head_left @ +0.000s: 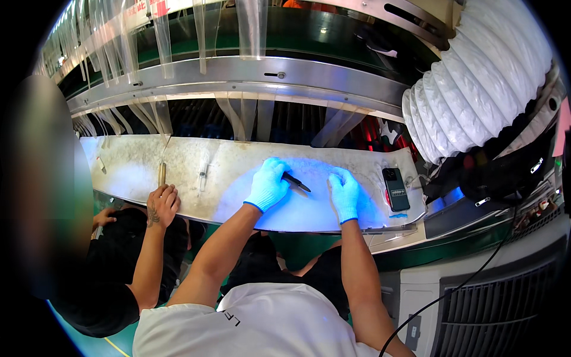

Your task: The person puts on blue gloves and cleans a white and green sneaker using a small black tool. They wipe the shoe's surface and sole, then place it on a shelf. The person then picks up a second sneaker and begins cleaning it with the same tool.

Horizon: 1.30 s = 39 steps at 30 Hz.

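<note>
My left hand (pixel 267 185), in a pale glove with a blue cuff, is closed around a slim black object (pixel 295 181) with a tapered end. The object points to the right over the bench; its kind is not clear. Farther right, my right hand (pixel 344 195), gloved the same way, is over the worktop with its fingers forward and thumb a little apart. I see nothing in it. Beneath both hands, a bright blue-white light falls on the pale worktop (pixel 232 160).
At left, a co-worker's bare hand (pixel 163 205) touches a brass-coloured, thin-tipped tool (pixel 162 174). A syringe (pixel 203 172) lies nearby. At right are a black phone (pixel 395 189) and a white ribbed duct (pixel 476 83). Beyond runs a metal rail (pixel 238 74) with clear plastic strips (pixel 253 30).
</note>
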{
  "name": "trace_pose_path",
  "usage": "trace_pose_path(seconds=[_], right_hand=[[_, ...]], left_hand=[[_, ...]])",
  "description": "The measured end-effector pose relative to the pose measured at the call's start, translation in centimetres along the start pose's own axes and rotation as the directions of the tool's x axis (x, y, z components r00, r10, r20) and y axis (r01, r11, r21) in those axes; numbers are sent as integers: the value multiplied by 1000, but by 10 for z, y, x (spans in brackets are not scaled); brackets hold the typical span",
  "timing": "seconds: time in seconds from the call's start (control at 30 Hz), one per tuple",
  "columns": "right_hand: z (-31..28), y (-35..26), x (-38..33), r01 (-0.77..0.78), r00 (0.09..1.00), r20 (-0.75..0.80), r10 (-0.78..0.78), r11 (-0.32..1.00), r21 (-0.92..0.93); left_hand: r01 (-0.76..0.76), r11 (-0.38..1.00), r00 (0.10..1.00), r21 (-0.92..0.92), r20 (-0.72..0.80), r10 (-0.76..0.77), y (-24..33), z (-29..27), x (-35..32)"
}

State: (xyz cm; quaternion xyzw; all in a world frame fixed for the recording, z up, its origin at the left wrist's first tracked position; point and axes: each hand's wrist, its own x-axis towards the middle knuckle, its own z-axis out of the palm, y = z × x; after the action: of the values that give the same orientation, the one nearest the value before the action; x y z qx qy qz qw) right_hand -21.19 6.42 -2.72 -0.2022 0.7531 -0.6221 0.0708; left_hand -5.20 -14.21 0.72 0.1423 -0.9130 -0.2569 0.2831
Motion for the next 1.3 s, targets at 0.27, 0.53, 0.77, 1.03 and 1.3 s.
trace_pose_path(seconds=[0.27, 0.53, 0.77, 1.03, 1.3], right_hand=[[1, 6, 1, 81, 996, -30, -81, 997, -18], [1, 7, 2, 24, 1000, 12, -24, 999, 36], [0, 6, 2, 37, 999, 3, -37, 999, -6], [-1, 7, 2, 44, 999, -15, -44, 998, -38], [-1, 14, 5, 77, 997, -11, -78, 995, -64]], left_hand=[[2, 1000, 1000, 7, 2, -2, 6, -2, 0], [6, 999, 1000, 35, -2, -6, 4, -1, 0], [-4, 999, 1000, 43, -10, 4, 0, 3, 1], [28, 1000, 1000, -12, -9, -28, 0, 2, 0], [20, 1000, 999, -22, -28, -20, -4, 4, 0]])
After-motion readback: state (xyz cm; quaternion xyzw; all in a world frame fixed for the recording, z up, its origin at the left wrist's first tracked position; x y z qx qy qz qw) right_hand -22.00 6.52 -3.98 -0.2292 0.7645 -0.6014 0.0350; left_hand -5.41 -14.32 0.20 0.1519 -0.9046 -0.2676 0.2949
